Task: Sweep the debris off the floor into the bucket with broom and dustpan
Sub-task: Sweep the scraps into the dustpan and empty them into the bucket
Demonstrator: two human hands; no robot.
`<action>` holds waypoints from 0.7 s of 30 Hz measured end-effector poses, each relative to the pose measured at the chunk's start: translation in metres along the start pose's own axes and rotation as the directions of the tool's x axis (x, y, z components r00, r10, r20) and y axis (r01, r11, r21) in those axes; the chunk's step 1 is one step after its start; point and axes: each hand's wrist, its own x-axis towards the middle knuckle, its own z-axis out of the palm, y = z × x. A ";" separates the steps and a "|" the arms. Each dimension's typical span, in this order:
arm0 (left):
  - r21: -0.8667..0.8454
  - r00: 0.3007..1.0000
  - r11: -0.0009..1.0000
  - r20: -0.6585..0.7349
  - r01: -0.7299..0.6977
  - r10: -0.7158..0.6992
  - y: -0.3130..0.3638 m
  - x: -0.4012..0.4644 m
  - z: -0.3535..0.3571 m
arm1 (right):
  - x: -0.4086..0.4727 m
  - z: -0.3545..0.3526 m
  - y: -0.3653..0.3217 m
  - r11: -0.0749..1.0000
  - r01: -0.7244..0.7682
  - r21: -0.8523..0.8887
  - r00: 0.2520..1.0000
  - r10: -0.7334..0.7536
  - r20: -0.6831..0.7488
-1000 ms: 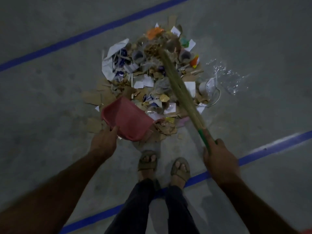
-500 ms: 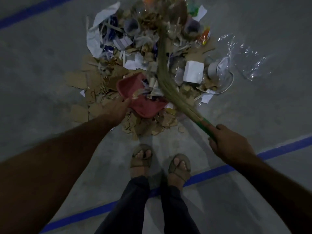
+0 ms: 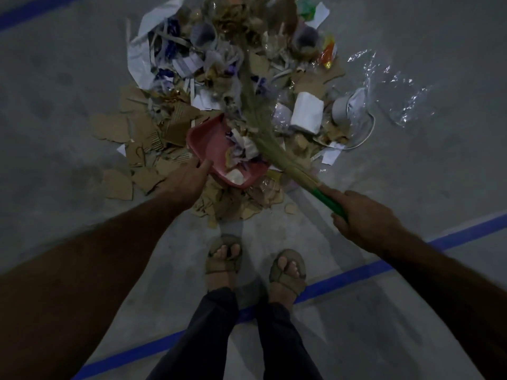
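A pile of debris [image 3: 175, 124] made of cardboard scraps, torn paper and cups lies on the grey floor in front of my feet. My left hand [image 3: 185, 181] holds the red dustpan [image 3: 211, 144] at its near edge; the pan is tilted into the pile with paper scraps inside it. My right hand [image 3: 365, 218] grips the green handle of a straw broom [image 3: 263, 127], whose bristles reach across the pan and up into the pile. No bucket is in view.
Clear plastic wrap [image 3: 395, 89] and a white cup with a loop of cord [image 3: 356, 113] lie at the pile's right. Blue tape lines [image 3: 343, 275] cross the floor by my sandalled feet [image 3: 225, 256] and at the far left.
The dustpan has turned from face-down to scooping into the pile. The broom has swept scraps toward me into the pan. My view has dropped lower and closer.
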 end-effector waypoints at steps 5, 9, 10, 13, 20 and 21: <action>-0.085 0.998 0.994 0.012 0.067 -0.066 -0.009 -0.018 0.006 | -0.028 0.005 0.005 0.998 0.069 0.001 0.997 -0.069 0.024; -0.096 0.994 0.990 -0.021 0.107 -0.110 -0.003 -0.049 0.008 | -0.058 0.007 -0.003 0.999 0.036 -0.020 0.999 -0.035 0.006; -0.090 0.994 0.991 -0.046 0.094 -0.098 0.001 -0.058 0.007 | -0.067 0.006 -0.008 1.000 0.027 -0.008 1.000 -0.027 0.005; -0.131 0.988 0.982 -0.056 0.139 -0.147 0.016 -0.079 -0.005 | -0.097 0.002 -0.027 1.000 0.020 0.004 1.000 -0.020 0.009; -0.151 0.965 0.968 -0.142 0.200 -0.222 0.056 -0.136 -0.082 | -0.187 -0.024 -0.080 0.986 0.074 -0.151 0.978 -0.101 -0.180; -0.165 0.962 0.964 -0.143 0.209 -0.234 0.061 -0.146 -0.096 | -0.200 -0.034 -0.087 0.989 0.059 -0.138 0.983 -0.081 -0.165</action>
